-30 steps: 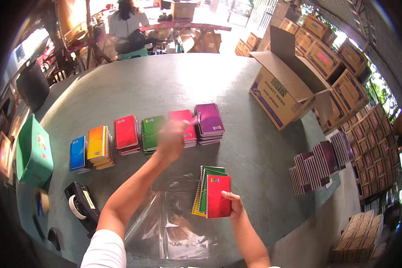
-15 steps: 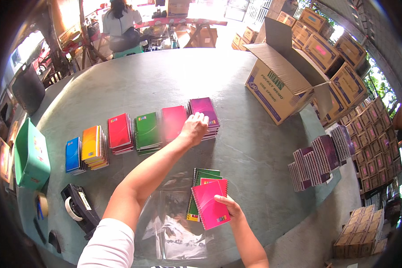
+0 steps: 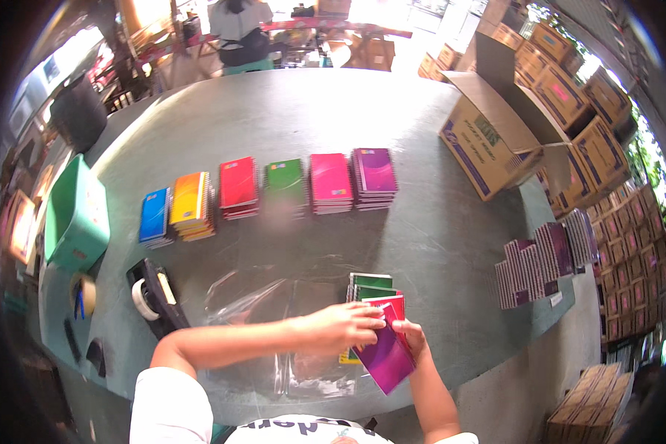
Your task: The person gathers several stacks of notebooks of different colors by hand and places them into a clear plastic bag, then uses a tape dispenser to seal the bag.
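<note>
A purple spiral notebook (image 3: 387, 362) lies over a pink notebook (image 3: 389, 300) in front of me, both tilted. My left hand (image 3: 342, 326) is closed on the purple one's upper left edge. My right hand (image 3: 413, 340) grips the right side of the notebooks, thumb on top. Beneath them, partly covered, are green notebooks (image 3: 370, 282) and a yellow corner. Clear plastic bags (image 3: 314, 374) lie under and beside my left forearm. Farther off stands a row of notebook stacks: blue (image 3: 154, 216), yellow (image 3: 189, 201), red (image 3: 238, 183), green (image 3: 286, 181), pink (image 3: 330, 177) and purple (image 3: 375, 174).
A black tape dispenser (image 3: 155, 296), a tape roll (image 3: 83, 294) and a green bin (image 3: 78, 214) are at the left. An opened carton (image 3: 488, 140) stands at the far right, with purple notebook stacks (image 3: 533, 263) nearer. Cartons (image 3: 562, 96) are piled beyond; a person (image 3: 238, 33) sits at the back.
My left hand has come back from the far purple stack with a purple notebook, now over the pink one in my right hand. The whole view has shifted slightly.
</note>
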